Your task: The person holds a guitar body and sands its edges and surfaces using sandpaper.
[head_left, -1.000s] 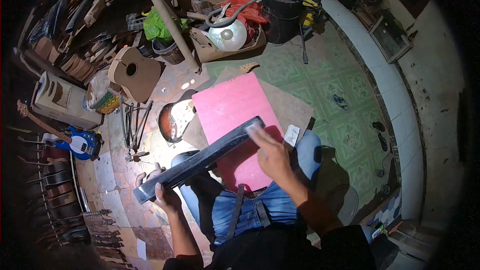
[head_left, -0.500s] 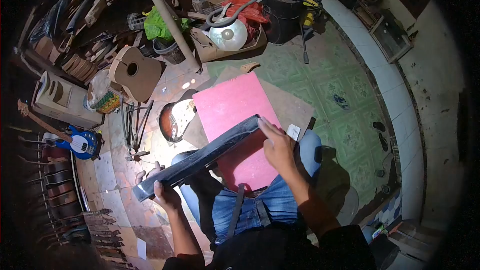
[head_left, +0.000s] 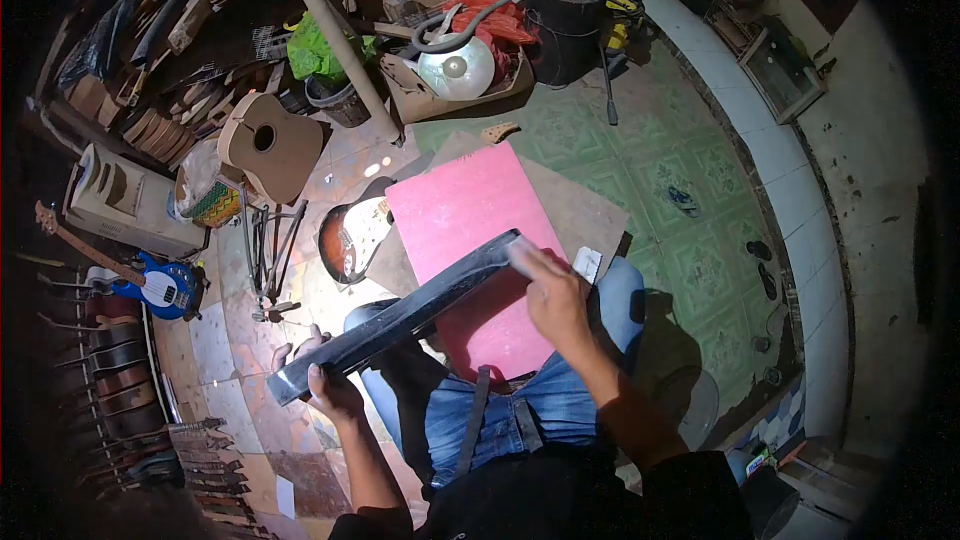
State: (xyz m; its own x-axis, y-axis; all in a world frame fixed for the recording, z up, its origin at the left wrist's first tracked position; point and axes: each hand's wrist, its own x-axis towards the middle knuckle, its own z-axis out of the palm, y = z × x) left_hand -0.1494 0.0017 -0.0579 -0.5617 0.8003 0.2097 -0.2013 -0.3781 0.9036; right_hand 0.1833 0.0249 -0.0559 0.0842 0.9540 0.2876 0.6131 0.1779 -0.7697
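A long, dark, glossy rectangular block (head_left: 395, 318) is held slantwise over my lap, its far end pointing up and to the right. My left hand (head_left: 322, 380) grips its lower left end, thumb on the near side and fingers round the far side. At the other end is my right hand (head_left: 548, 288), with its fingers stretched out against or just beside the block's end; the fingertips are smeared by motion. I cannot make out anything under them. Beneath the block lies a pink board (head_left: 470, 195), partly in shadow.
A sunburst guitar body (head_left: 340, 245) lies left of the pink board. Further left are a blue guitar (head_left: 165, 285), an unfinished acoustic body (head_left: 275, 145) and a metal stand (head_left: 262, 260). A black bucket (head_left: 565, 35) and a pole (head_left: 335, 35) stand beyond. Sandals (head_left: 762, 270) lie at right.
My right hand has shifted slightly down and to the right at the block's end, its fingers now blurred. The left hand and the block have hardly moved.
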